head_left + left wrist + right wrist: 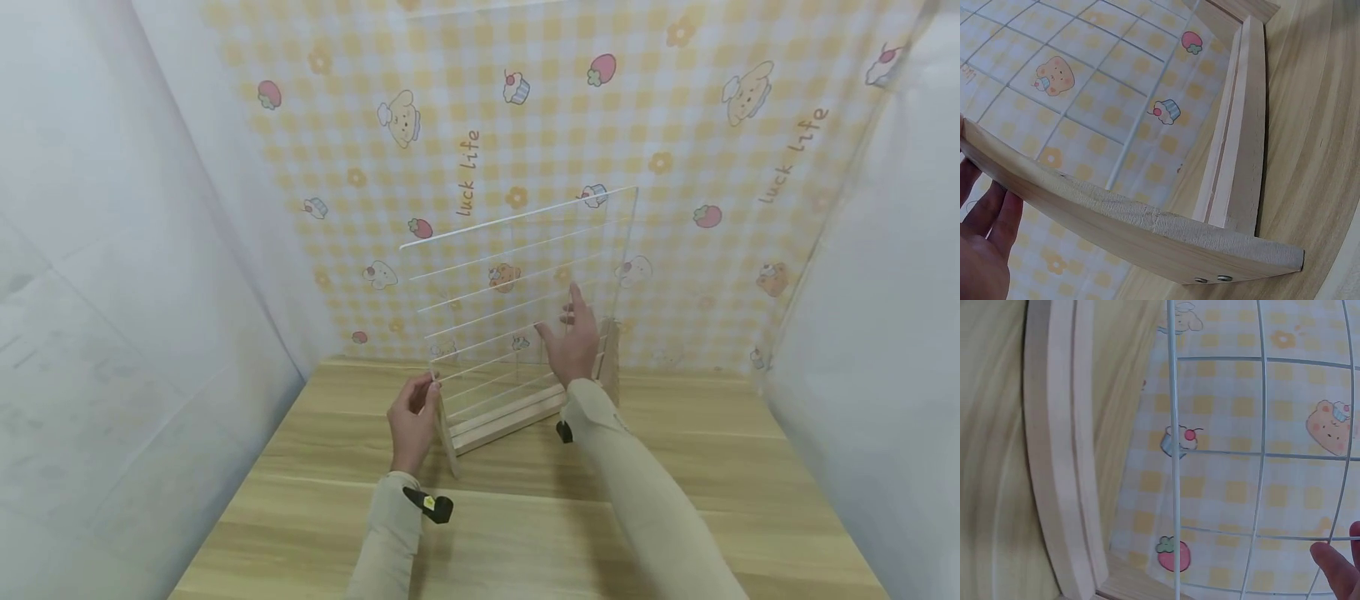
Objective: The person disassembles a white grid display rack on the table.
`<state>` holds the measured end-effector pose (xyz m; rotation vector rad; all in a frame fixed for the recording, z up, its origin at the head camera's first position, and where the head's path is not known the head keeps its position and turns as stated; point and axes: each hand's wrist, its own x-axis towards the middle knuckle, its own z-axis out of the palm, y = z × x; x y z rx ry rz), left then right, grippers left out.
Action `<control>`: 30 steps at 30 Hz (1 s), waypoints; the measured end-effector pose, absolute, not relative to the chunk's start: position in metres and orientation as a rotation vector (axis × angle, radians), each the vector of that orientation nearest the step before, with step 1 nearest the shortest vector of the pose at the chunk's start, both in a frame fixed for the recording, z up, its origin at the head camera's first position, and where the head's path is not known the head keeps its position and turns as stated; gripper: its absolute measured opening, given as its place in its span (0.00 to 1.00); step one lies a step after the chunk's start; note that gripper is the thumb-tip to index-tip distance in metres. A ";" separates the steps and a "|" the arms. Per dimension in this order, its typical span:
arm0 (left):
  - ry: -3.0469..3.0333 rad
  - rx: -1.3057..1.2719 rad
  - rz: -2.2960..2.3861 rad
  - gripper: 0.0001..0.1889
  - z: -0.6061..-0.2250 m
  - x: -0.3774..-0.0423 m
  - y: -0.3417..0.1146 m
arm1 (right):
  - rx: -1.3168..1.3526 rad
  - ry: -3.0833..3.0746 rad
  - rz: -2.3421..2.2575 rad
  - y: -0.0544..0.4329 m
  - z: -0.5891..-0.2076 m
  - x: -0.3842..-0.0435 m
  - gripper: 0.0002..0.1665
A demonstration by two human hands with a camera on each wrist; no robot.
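Note:
A white wire grid panel [517, 312] stands tilted above a wooden stand made of a grooved crossbar [510, 417] and two side pieces. My left hand [415, 421] grips the upper end of the left wooden side piece [1147, 219], close to the grid's left edge. In the left wrist view, the fingers [1004, 219] lie against its outer face. My right hand [576, 342] is at the lower right of the grid, thumb and index finger spread apart. The right wrist view catches its thumb [1336, 569] at a wire crossing; most of this hand is out of that frame.
The stand is on a wood-grain tabletop [510, 533]. A yellow checked sheet with cartoon prints [450, 83] hangs behind it. White walls [885, 333] flank both sides. Two screw heads [1224, 278] show low on the left side piece.

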<state>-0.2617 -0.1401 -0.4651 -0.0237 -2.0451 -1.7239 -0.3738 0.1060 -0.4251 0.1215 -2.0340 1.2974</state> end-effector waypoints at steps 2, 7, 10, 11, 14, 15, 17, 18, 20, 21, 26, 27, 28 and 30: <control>-2.036 -0.019 -1.729 0.13 -0.474 -0.267 -0.141 | 0.148 -1.999 1.285 0.106 -0.421 -0.375 0.53; -2.010 0.001 -1.746 0.13 -0.490 -0.277 -0.143 | 0.211 -1.932 1.267 0.108 -0.409 -0.376 0.51; -1.994 -0.012 -1.736 0.13 -0.492 -0.278 -0.143 | 0.235 -1.913 1.267 0.109 -0.401 -0.376 0.51; -1.988 -0.019 -1.733 0.13 -0.492 -0.279 -0.143 | 0.240 -1.913 1.270 0.109 -0.398 -0.376 0.51; -1.981 -0.037 -1.732 0.14 -0.492 -0.279 -0.143 | 0.250 -1.910 1.249 0.108 -0.390 -0.376 0.51; -1.984 -0.040 -1.733 0.14 -0.492 -0.278 -0.143 | 0.256 -1.904 1.246 0.108 -0.387 -0.376 0.50; -1.986 -0.042 -1.744 0.14 -0.493 -0.278 -0.143 | 0.262 -1.896 1.230 0.108 -0.380 -0.376 0.50; -1.987 -0.040 -1.747 0.14 -0.493 -0.278 -0.143 | 0.266 -1.890 1.224 0.108 -0.376 -0.376 0.50; -1.984 -0.030 -1.745 0.13 -0.493 -0.277 -0.144 | 0.272 -1.885 1.218 0.109 -0.369 -0.377 0.50; -1.980 -0.021 -1.740 0.13 -0.493 -0.277 -0.144 | 0.275 -1.883 1.216 0.109 -0.366 -0.377 0.50; -1.971 -0.032 -1.712 0.12 -0.492 -0.277 -0.145 | 0.303 -1.844 1.199 0.112 -0.350 -0.378 0.50; -1.976 -0.042 -1.707 0.13 -0.491 -0.277 -0.146 | 0.310 -1.835 1.186 0.114 -0.348 -0.379 0.50; -1.980 -0.052 -1.705 0.13 -0.491 -0.277 -0.146 | 0.313 -1.830 1.168 0.115 -0.345 -0.379 0.50; -1.985 -0.066 -1.707 0.14 -0.491 -0.277 -0.146 | 0.325 -1.833 1.129 0.118 -0.341 -0.379 0.49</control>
